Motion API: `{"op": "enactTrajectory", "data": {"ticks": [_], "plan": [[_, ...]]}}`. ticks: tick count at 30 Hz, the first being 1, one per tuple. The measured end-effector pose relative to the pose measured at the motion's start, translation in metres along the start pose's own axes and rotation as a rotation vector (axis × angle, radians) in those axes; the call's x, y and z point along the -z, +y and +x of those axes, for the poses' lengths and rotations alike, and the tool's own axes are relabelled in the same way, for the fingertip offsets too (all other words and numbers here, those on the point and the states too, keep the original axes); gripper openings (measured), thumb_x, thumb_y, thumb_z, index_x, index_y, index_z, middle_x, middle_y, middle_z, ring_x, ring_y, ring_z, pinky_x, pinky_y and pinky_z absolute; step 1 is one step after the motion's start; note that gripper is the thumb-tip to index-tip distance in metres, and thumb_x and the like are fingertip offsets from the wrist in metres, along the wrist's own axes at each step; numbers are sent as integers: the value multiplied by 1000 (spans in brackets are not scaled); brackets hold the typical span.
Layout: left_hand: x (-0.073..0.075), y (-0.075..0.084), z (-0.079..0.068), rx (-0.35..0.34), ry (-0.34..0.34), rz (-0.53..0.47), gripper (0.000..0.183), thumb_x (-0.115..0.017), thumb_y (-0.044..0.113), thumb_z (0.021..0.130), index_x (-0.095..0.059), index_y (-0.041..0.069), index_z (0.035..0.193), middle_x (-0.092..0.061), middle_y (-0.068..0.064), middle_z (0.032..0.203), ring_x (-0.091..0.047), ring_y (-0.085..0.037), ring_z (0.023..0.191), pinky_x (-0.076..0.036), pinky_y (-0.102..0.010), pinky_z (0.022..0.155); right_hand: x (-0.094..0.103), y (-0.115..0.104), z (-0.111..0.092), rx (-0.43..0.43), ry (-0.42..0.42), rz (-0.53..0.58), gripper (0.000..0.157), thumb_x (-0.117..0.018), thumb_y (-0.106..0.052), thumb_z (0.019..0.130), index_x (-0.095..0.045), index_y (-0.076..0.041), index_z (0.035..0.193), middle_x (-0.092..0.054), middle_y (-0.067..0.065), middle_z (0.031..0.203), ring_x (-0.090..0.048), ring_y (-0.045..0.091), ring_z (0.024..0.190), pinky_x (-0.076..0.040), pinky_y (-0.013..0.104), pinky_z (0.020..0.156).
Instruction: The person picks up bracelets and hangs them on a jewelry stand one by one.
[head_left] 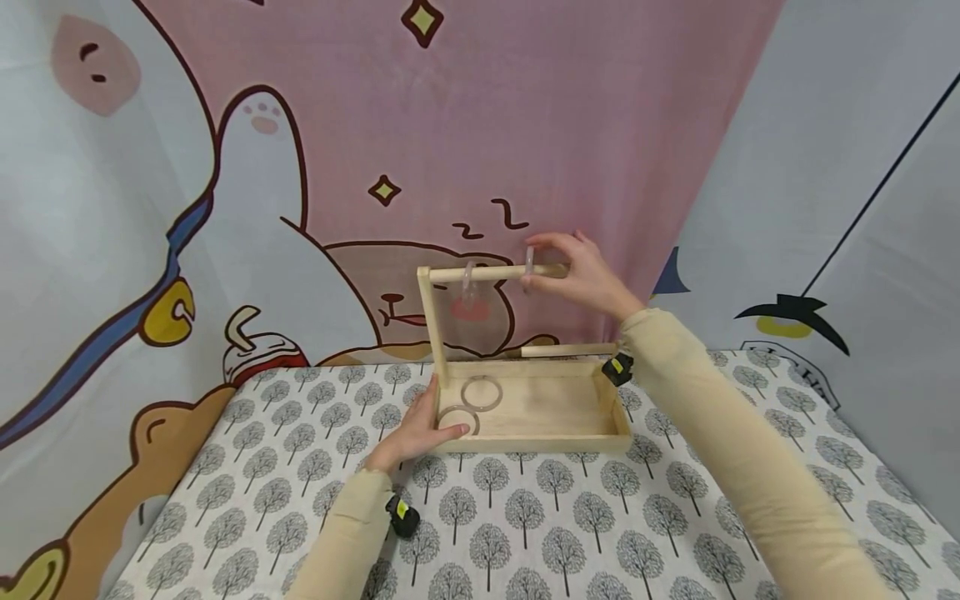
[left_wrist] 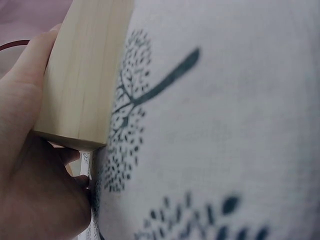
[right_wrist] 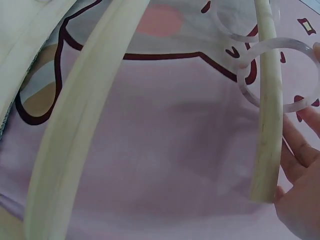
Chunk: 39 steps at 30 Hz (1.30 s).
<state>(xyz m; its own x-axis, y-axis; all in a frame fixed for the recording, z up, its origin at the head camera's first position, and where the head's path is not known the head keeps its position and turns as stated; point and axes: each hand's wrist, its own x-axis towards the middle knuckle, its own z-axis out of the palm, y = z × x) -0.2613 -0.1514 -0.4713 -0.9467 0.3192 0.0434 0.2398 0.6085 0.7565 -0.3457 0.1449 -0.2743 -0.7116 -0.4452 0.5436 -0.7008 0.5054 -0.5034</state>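
Observation:
My left hand [head_left: 415,429] grips the left end of a shallow wooden tray [head_left: 532,445], its thumb over the front wall; the left wrist view shows it around a wooden edge [left_wrist: 82,75]. A post [head_left: 433,329] rises at that end and carries a horizontal wooden rod [head_left: 495,272]. Near the rod's free right end, my right hand [head_left: 588,273] pinches a pale translucent bangle [right_wrist: 295,44] that encircles the rod. Another bangle [head_left: 467,287] hangs on the rod further left. Two more, a rear bangle [head_left: 500,392] and a front bangle [head_left: 477,423], lie in the tray's left part.
Behind the tray lies a wooden strip [head_left: 567,351]. A tree-patterned cloth [head_left: 525,517] covers the table. Close behind hangs a printed pink and white curtain [head_left: 600,108].

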Motion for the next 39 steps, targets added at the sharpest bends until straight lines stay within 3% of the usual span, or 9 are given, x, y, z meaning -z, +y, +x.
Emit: {"op": "enactTrajectory", "data": {"ticks": [7,18,30,39], "plan": [[0,-2,1,-12,5,-2,110,-75,35,83,2,-1,153,-21,-28,152,-21,-43,137,-18,-62,109,-9,-2,4,34,-26,-17,57,-80,-27,80,-59,-4,127,-62,7,124,-50,23,117,-4,38,116],[-1,-3,2,-11,4,-5,111,-75,36,83,3,1,153,-18,-26,154,-19,-43,139,-17,-63,109,-18,-1,5,61,-61,-139,59,-78,-34,81,-59,-3,128,-62,8,125,-52,24,118,-10,41,115],[-1,-3,1,-30,17,-6,111,-75,36,83,3,0,153,-17,-28,154,-17,-44,139,-14,-63,109,-23,-6,2,-19,-89,-217,57,-77,-35,81,-59,-7,128,-60,6,128,-49,23,122,-15,44,111],[0,-3,0,-25,15,2,110,-74,37,83,3,0,153,-15,-27,155,-14,-45,140,-13,-63,109,-24,-5,2,-9,-99,-221,58,-75,-36,83,-58,-6,130,-59,7,130,-49,24,121,-17,44,109]]}}
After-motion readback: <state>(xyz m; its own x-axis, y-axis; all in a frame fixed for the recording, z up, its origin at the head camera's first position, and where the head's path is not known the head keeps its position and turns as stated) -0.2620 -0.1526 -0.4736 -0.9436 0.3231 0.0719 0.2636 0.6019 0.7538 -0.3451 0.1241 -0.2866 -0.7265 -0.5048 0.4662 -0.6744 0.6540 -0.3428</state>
